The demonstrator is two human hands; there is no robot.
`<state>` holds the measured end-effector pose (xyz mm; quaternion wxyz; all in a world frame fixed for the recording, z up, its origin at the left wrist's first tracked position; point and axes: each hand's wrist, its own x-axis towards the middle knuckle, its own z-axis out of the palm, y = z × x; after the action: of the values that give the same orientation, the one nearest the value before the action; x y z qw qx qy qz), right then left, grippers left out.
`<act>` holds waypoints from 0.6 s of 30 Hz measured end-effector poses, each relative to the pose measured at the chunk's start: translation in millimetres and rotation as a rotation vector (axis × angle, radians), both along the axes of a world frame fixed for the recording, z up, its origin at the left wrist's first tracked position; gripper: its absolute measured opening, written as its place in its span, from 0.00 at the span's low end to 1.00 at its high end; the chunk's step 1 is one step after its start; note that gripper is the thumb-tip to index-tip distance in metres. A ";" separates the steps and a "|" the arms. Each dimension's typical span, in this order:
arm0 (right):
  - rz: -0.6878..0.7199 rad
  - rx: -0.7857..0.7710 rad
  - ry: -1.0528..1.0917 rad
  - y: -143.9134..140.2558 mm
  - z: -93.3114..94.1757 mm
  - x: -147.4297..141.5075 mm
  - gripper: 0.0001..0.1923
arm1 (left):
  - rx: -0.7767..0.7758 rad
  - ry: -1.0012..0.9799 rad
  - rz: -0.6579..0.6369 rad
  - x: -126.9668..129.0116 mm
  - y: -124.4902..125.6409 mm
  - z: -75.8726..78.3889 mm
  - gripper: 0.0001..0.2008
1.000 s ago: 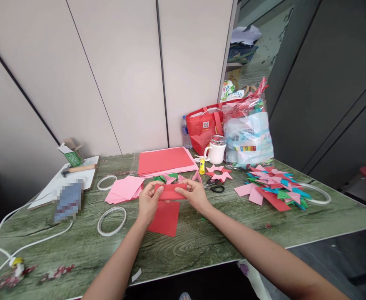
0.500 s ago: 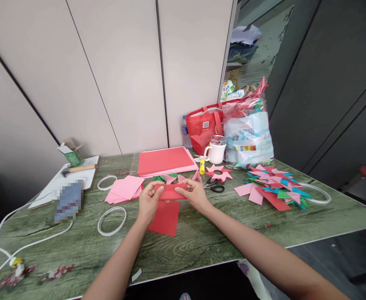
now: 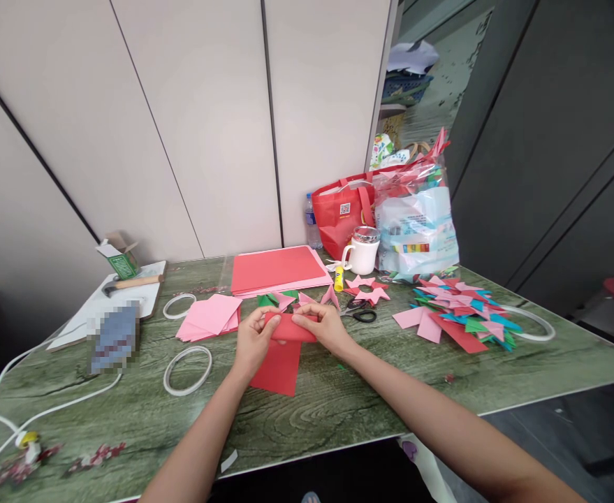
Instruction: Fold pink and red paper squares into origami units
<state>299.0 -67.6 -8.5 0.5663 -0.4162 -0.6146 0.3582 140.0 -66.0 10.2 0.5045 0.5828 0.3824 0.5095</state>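
Fingers of the left hand (image 3: 253, 337) and right hand (image 3: 323, 325) are curled in and pinching the two ends of a folded red paper (image 3: 290, 327), held just above a flat red sheet (image 3: 276, 367) on the green table (image 3: 338, 405). Just left of the left hand lies a stack of pink squares (image 3: 209, 316), with a white ring (image 3: 187, 370) nearer the table edge. Beyond the right hand are scissors (image 3: 362, 314) and a pink paper star (image 3: 368, 289); farther back stands a red bag (image 3: 341, 216) bearing a QR code, its writing too small to read.
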 end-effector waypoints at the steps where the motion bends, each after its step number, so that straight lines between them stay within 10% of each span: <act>1: 0.003 0.004 -0.002 -0.1 0.0 -0.1 0.08 | 0.000 0.002 -0.003 0.1 -0.2 0.1 0.15; 18: 0.035 0.004 0.003 -2.6 1.9 -2.2 0.09 | -0.003 0.019 -0.015 -0.3 1.7 -3.9 0.12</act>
<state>296.8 -70.2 -6.6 0.5617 -0.4037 -0.6217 0.3675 139.7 -64.3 6.3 0.5053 0.5899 0.3835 0.4995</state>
